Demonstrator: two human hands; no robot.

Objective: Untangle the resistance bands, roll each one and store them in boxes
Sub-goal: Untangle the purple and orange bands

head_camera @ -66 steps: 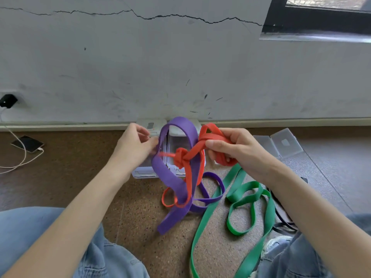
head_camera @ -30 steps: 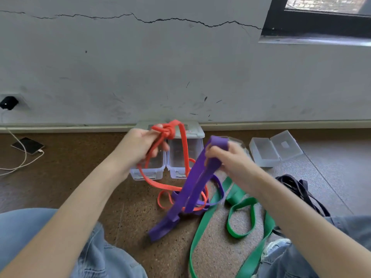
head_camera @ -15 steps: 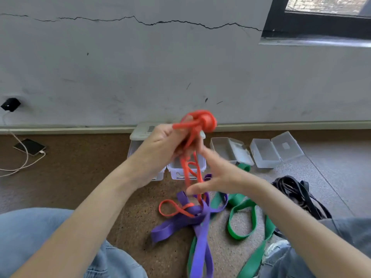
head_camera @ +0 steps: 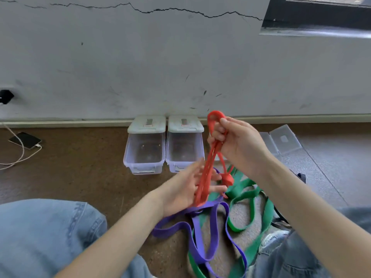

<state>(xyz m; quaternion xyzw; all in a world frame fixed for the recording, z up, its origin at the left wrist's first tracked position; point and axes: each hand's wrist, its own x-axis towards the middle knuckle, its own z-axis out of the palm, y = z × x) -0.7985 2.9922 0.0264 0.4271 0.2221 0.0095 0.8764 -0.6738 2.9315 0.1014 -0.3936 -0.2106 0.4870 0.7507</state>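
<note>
Orange band [head_camera: 206, 175] hangs from right hand [head_camera: 239, 145], gripped at top loop; left hand [head_camera: 186, 189] open-fingered, touching lower strands above purple band [head_camera: 200, 247]; knot [head_camera: 228, 179] remains; ease it loose, don't pull

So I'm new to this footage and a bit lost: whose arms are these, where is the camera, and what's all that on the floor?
There is no machine here. The picture comes from a camera worn on a person's head, looking down at their own two bare arms; the blue at the bottom is their jeans.

The right hand grips the top of an orange band, which hangs down with a knot in it. The left hand is lower, fingers spread against the band's strands.

On the floor below lie a purple band and a green band, looped over each other. Against the wall stand two clear boxes with their lids tipped back, and another open box sits to the right. Far left, a phone lies on its cable.
</note>
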